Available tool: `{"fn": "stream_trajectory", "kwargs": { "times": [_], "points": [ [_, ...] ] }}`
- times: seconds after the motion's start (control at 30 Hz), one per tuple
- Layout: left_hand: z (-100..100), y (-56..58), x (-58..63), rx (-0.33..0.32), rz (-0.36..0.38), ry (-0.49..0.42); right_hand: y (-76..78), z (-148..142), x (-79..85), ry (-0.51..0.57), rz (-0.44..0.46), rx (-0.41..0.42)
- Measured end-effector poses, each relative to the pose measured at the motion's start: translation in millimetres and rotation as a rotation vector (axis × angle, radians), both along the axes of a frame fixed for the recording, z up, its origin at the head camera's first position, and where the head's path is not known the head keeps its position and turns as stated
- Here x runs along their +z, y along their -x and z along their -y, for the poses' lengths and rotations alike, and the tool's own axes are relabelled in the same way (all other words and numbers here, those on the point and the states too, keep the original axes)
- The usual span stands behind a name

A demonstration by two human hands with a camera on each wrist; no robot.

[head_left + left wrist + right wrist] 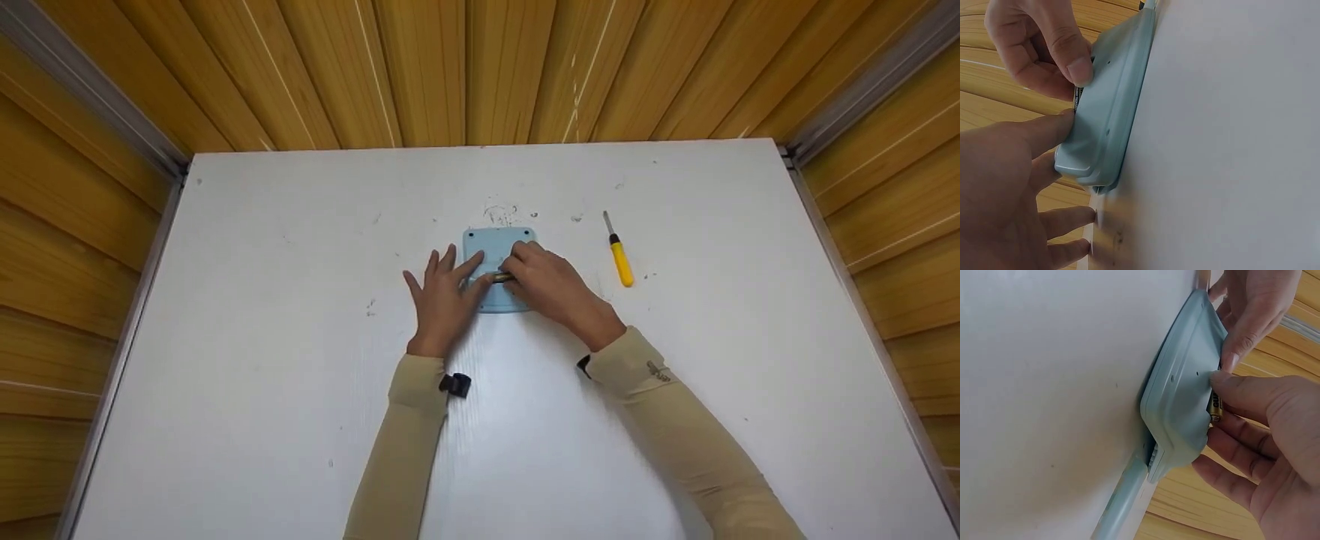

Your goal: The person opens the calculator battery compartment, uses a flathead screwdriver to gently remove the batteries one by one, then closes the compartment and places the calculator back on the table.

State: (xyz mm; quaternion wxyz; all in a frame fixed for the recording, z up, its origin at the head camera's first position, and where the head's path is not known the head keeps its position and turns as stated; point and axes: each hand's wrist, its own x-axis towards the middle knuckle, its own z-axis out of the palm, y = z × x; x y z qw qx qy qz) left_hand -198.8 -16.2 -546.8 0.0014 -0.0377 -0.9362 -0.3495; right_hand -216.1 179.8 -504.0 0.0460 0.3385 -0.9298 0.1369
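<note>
A light blue flat plastic device (491, 241) lies on the table, its face with dark round feet upward. A battery (1216, 408) with a gold-coloured end sits at an opening in that face. My right hand (551, 281) pinches the battery between thumb and fingers from the right side. On the device's left, my left hand (444, 304) has its fingers spread; its thumb touches the battery's other end, and a fingertip rests on the device. In the left wrist view, only a dark strip of the battery (1077, 97) shows between both hands. The fingers largely hide the opening.
A screwdriver (619, 259) with a yellow and black handle lies on the white table (300, 240), right of the device. In the right wrist view, a light blue rounded bar (1122, 498) extends at the device's end. Wood-patterned walls (465, 75) stand around the table.
</note>
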Motion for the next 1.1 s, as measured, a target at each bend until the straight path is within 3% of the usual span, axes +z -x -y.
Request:
{"fn": "stream_trajectory", "kwargs": {
  "times": [0.23,0.63,0.87,1.1],
  "points": [
    [0.2,1.3,0.5,-0.001,-0.019,0.027,3.4,2.3,-1.7,-0.014,-0.046,0.03],
    [0.6,1.0,-0.6,-0.002,-0.011,0.022,7.7,0.9,-0.8,-0.068,0.022,0.055],
    [1.1,0.2,-0.5,-0.005,-0.014,0.011,7.8,-0.4,-1.5,-0.08,0.012,0.064],
    [1.1,0.2,-1.3,-0.004,-0.015,-0.042,5.8,-3.0,2.7,-0.075,0.036,0.046]
  ]
}}
